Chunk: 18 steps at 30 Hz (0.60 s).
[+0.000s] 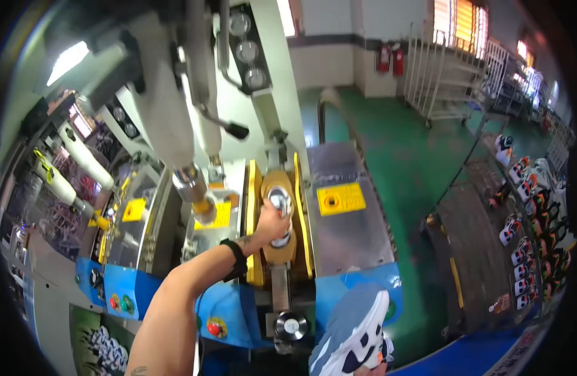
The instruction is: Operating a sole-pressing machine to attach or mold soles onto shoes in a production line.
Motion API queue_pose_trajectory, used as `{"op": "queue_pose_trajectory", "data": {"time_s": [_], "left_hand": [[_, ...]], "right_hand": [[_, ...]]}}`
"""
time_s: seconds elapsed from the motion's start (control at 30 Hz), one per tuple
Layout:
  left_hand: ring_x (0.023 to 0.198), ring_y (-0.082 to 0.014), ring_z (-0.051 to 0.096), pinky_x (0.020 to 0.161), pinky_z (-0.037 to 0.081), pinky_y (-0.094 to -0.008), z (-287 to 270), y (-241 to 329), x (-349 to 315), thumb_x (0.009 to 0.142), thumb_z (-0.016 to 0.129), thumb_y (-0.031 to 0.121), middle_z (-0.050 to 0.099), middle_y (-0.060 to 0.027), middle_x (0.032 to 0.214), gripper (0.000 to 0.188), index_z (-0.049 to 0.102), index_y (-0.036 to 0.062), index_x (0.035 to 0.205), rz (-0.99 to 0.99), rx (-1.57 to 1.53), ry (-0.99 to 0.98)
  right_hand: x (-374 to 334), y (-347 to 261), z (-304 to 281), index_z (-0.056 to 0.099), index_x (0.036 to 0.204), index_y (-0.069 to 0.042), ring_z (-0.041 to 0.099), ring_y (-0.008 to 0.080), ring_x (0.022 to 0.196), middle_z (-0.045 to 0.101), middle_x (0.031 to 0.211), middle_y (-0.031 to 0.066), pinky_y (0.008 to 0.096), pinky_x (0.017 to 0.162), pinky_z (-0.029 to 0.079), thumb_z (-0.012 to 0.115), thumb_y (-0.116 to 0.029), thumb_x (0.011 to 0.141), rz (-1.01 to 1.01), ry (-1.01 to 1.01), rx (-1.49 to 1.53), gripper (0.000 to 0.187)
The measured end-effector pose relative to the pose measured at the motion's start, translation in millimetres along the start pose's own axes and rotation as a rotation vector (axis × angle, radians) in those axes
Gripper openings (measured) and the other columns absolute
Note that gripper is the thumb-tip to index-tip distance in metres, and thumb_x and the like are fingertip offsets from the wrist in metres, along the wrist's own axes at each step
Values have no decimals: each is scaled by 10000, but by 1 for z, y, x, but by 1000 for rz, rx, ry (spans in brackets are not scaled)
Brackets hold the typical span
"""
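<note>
My left hand point(273, 222), a black band on its wrist, reaches into the press bay. Its fingers close around a white-and-grey piece point(280, 198) lying on a long tan pad point(278, 254); the hand hides much of it, so its kind is unclear. Yellow side pads point(255, 219) flank the tan pad on both sides. At the lower edge my right hand point(371, 371) grips a blue-grey and white sneaker point(354, 329), which is tilted with its toe up. Only a few fingertips of that hand show beneath the shoe.
A press head point(197, 197) and a black-knobbed lever point(237, 130) hang left of the bay. A red button point(216, 328) sits on the blue front panel. To the right stands a dark rack point(473, 232) beside rows of shoes point(524, 266). White trolleys point(439, 81) stand farther back.
</note>
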State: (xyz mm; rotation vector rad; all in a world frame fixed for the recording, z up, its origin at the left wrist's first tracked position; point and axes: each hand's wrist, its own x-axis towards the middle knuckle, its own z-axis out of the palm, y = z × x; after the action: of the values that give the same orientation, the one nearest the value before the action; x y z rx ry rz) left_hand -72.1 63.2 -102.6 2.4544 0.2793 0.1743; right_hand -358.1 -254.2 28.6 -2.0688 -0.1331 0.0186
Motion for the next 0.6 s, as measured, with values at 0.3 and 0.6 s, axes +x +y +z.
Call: {"op": "queue_pose_trajectory", "data": {"time_s": [0.3, 0.6], "left_hand": [[1000, -210, 588, 807, 504, -358, -181, 13, -157, 755, 742, 155, 583, -154, 1130, 752, 306, -38, 1336, -189, -802, -154], [1149, -262, 500, 953, 424, -367, -193, -70, -503, 803, 667, 179, 461, -143, 1292, 714, 288, -49, 1363, -629, -1025, 442]], "right_hand": [[63, -11, 75, 431, 1286, 17, 609, 195, 938, 602, 1097, 81, 328, 830, 500, 593, -96, 789, 295, 25, 959, 535], [350, 15, 240, 372, 1231, 56, 590, 408, 931, 519, 1146, 262, 484, 770, 490, 609, -194, 837, -119, -189, -366, 523]]}}
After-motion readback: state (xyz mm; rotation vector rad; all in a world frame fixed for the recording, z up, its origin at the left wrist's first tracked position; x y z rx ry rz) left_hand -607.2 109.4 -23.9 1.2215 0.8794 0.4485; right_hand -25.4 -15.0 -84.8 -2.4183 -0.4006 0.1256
